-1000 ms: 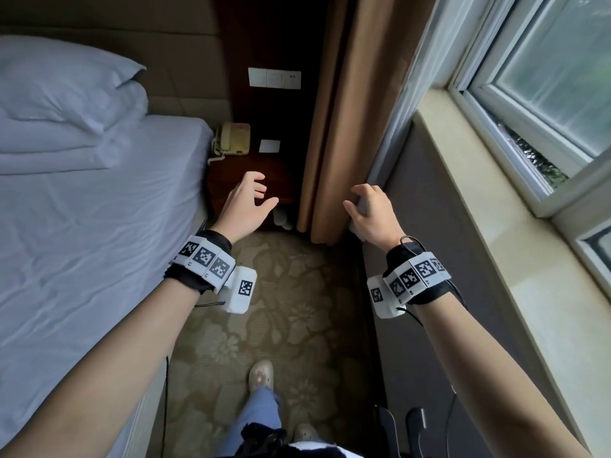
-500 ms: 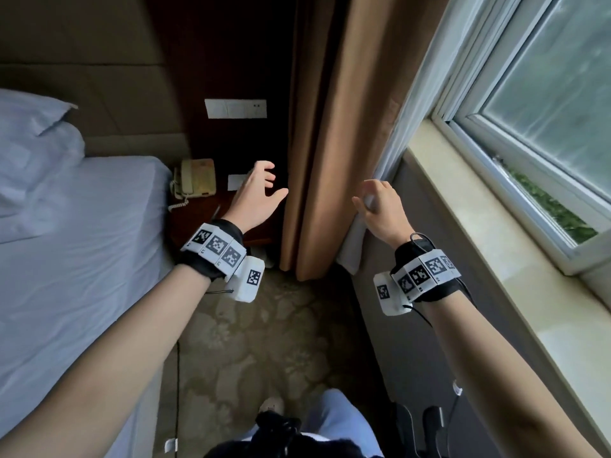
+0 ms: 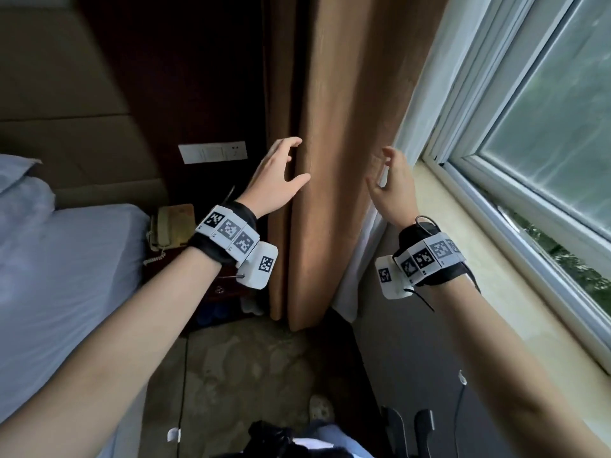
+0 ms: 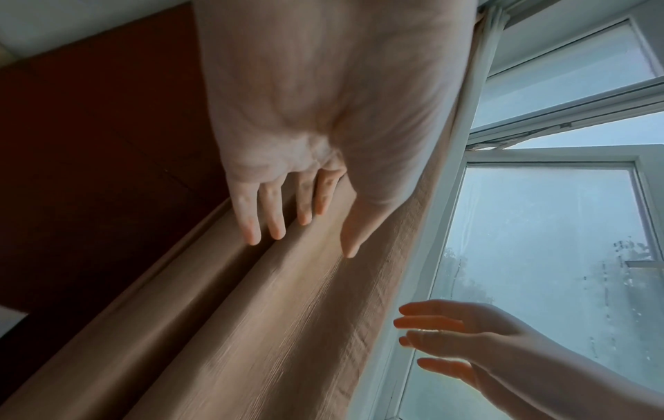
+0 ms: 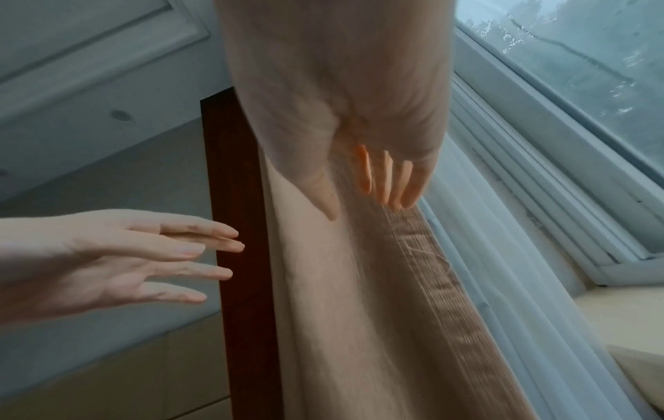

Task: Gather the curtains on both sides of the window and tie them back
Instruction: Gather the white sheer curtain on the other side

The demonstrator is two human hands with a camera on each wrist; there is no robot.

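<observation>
Where the dark wood wall panel meets the window, 1 tan curtain hangs in vertical folds to the floor, a white sheer curtain just behind its window-side edge. Left hand: at the curtain's left folds, fingers spread and loosely bent, holding nothing. Right hand: at the curtain's right edge, fingers extended, holding nothing; contact cannot be told. Window sill, bed, telephone and wall switches surround.

A patterned carpet covers the floor; the bed stands on it beside a dark nightstand bearing a beige phone.
</observation>
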